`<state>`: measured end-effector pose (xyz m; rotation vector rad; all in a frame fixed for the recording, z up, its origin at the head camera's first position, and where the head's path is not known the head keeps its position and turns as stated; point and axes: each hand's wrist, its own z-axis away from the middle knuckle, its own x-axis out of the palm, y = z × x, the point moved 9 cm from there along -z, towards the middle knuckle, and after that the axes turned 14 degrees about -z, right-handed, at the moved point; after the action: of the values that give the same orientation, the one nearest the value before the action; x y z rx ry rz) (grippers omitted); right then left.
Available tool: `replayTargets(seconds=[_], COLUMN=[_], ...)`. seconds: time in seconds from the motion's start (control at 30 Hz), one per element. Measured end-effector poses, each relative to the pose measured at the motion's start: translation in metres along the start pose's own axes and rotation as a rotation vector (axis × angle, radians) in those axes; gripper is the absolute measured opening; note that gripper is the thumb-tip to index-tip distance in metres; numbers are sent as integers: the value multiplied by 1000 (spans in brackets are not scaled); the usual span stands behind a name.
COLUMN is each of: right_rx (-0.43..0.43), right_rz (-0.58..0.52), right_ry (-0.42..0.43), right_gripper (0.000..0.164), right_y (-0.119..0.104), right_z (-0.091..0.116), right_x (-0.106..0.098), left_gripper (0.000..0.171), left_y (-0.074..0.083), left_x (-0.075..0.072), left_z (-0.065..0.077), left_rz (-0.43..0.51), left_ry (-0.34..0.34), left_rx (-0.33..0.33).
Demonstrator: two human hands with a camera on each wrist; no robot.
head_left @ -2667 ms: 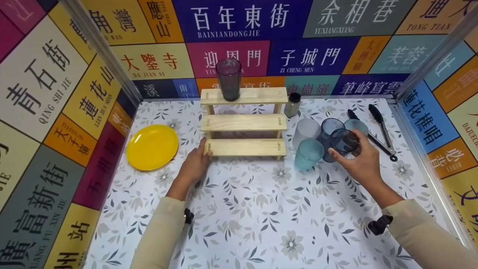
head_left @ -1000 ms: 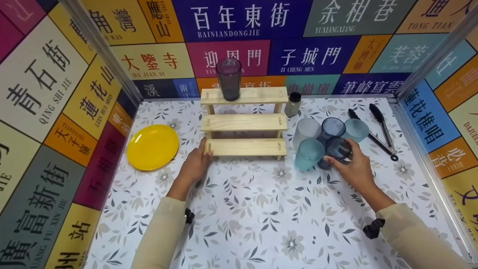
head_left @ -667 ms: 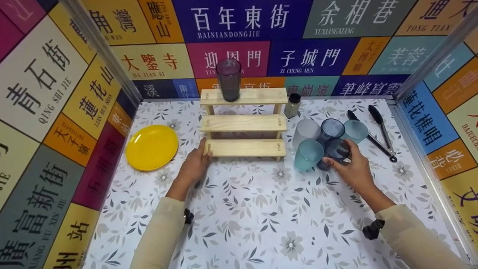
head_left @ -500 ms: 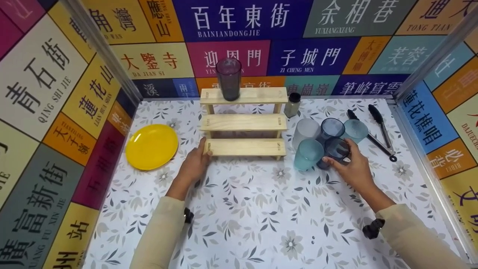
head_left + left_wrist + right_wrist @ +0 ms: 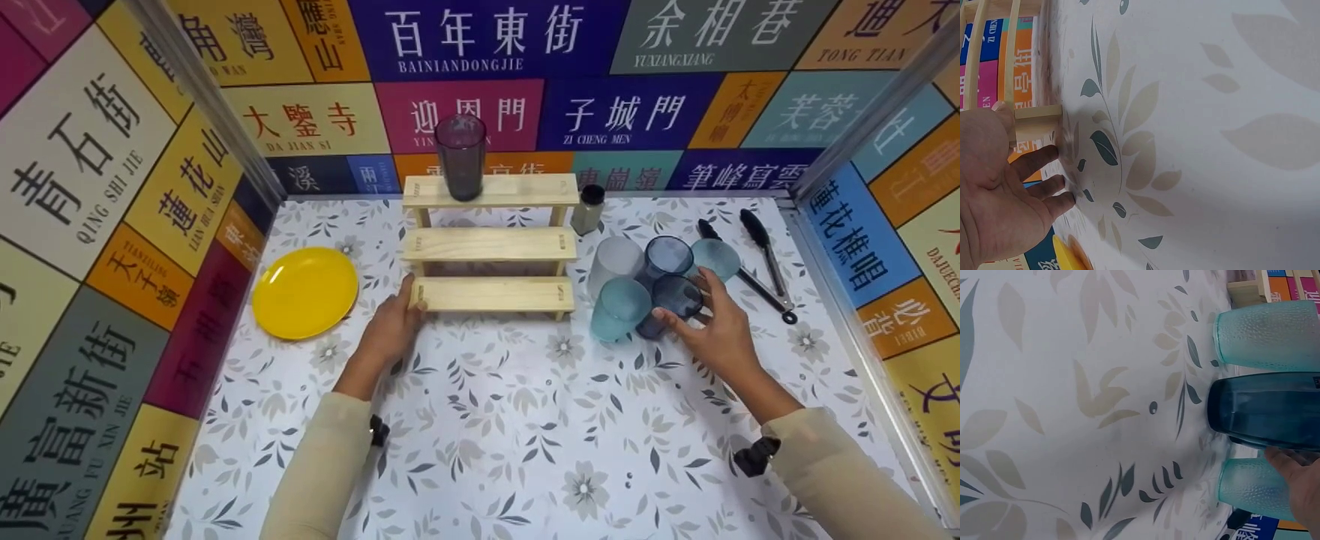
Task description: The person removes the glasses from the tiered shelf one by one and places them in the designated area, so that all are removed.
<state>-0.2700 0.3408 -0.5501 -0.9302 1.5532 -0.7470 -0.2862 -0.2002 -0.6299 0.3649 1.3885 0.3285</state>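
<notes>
At the left end of a three-step wooden display rack (image 5: 491, 295), my left hand (image 5: 390, 330) grips the lowest step; in the left wrist view the thumb lies on the wood and the other fingers reach down beside it. A dark blue-grey drinking glass (image 5: 676, 298) stands upright on the table among other glasses. Around it my right hand (image 5: 720, 326) is spread, thumb in front and fingers at its right side, loosened from it. The right wrist view shows a fingertip close beside the dark glass (image 5: 1264, 408). A purple glass (image 5: 461, 161) stands on the top step.
Clustered about the dark glass are a teal glass (image 5: 621, 309), a frosted clear glass (image 5: 616, 266), a blue glass (image 5: 669, 256) and another teal glass (image 5: 716, 259). Black-tipped tongs (image 5: 765, 262) lie at right, a spice jar (image 5: 589, 210) behind, a yellow plate (image 5: 306, 292) at left.
The dark glass has come down and slightly left to stand before the blue one. Since half a second ago my right fingers have loosened from it. My left hand stays on the rack.
</notes>
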Motion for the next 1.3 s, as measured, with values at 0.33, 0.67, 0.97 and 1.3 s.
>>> replayTargets(seconds=[0.33, 0.67, 0.97, 1.3], right_rx=[-169, -232, -261, -327], right_rz=[-49, -68, -50, -57], right_ry=[176, 180, 139, 82], right_gripper=[87, 87, 90, 93], right_y=[-36, -70, -99, -130], right_z=[-12, -36, -67, -95], right_x=[-21, -15, 7, 39], left_gripper=[71, 72, 71, 70], left_y=[-2, 2, 1, 3], left_x=[2, -4, -3, -3], left_z=[-2, -1, -1, 0], left_rz=[5, -15, 1, -1], left_ry=[-7, 46, 44, 34], left_rx=[7, 42, 30, 26])
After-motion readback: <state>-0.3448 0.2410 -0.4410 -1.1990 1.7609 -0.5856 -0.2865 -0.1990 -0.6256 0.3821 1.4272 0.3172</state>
